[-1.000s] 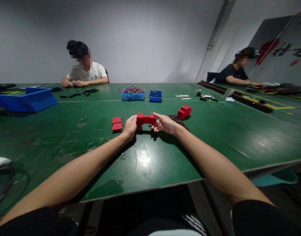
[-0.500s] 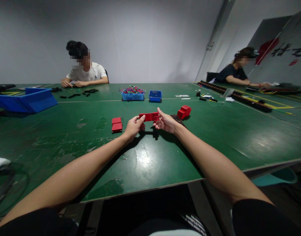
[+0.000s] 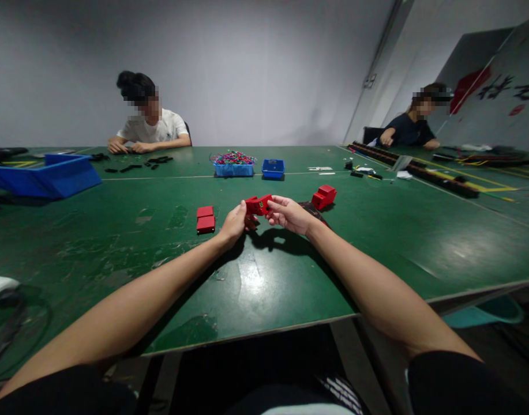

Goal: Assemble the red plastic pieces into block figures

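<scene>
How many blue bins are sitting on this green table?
3: a large blue bin at far left, a filled blue bin heaped with multicolored pieces near the middle, and a small blue bin just right of it.

I see a scuffed green table (image 3: 376, 242) beneath the right hand (image 3: 290, 215), with glare (image 3: 252, 275) on its near side. Well beyond the hand stands a pale wall (image 3: 264, 69); far right of the hand, a lettered board (image 3: 510, 60). Low right of it lies probably floor (image 3: 521, 357), though too dark for me.
</scene>
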`<state>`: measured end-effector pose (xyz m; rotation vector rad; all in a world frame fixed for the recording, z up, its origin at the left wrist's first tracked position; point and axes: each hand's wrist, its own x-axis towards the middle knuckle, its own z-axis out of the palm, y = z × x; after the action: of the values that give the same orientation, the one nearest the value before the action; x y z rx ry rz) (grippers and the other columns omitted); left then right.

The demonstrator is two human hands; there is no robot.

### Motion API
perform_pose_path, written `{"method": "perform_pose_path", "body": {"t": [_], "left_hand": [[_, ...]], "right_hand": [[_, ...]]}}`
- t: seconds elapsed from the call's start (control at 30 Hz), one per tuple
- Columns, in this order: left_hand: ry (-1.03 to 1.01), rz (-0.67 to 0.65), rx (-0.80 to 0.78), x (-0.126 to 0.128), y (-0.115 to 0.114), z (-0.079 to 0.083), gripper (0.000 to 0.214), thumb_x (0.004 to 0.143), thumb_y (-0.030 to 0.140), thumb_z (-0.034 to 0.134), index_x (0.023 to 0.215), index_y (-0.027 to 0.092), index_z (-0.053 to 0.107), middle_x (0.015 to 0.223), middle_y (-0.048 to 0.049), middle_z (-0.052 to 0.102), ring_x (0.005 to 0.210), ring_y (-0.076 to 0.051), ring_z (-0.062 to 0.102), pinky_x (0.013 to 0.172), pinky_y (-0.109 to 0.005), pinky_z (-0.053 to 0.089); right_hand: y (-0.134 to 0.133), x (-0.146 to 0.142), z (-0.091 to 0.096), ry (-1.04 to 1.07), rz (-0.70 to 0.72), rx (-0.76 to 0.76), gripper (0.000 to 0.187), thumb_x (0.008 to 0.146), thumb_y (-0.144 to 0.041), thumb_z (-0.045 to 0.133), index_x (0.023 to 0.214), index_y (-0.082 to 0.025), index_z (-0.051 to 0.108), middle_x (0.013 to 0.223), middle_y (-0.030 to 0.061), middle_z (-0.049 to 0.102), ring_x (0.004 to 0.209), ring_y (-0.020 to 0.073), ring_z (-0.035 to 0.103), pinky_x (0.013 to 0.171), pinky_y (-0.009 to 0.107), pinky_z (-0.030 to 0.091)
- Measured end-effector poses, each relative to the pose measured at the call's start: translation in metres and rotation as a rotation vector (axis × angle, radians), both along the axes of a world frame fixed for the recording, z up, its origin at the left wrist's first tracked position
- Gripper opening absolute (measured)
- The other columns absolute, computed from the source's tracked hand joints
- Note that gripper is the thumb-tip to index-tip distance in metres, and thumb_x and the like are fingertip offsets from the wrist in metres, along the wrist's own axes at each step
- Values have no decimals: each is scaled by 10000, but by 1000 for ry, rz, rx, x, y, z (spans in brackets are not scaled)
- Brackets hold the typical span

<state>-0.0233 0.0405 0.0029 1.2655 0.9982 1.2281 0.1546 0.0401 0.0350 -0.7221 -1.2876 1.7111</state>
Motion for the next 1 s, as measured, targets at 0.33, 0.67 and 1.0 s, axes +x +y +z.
{"method": "perform_pose_path", "body": {"t": [0.33, 0.67, 1.0], "left_hand": [[21, 9, -9, -1, 4, -4, 566, 870, 673, 417, 825, 136, 593, 514, -15, 599, 400, -119, 536, 440, -232, 381], [210, -76, 97, -1, -5, 1, 574, 821, 693, 453, 755, 144, 605, 487, -12, 583, 440, -128, 544, 477, -239, 345], [156, -45, 47, -1, 0, -1, 522, 855, 629, 467, 834, 127, 607, 563, -17, 620, 461, -119, 573, 473, -223, 356]], "right_hand": [[-2, 0, 3, -9, 5, 31, 208, 805, -275, 720, 938, -152, 618, 690, 10, 692, 539, 82, 619, 549, 181, 504], [-1, 1, 9, 30, -61, -13, 153, 891, -280, 599, 867, -134, 641, 656, 22, 689, 531, 90, 625, 562, 192, 514], [4, 3, 1, 18, 4, 34, 315, 722, -372, 781, 893, -152, 633, 668, 8, 680, 536, 86, 608, 521, 185, 482]]}}
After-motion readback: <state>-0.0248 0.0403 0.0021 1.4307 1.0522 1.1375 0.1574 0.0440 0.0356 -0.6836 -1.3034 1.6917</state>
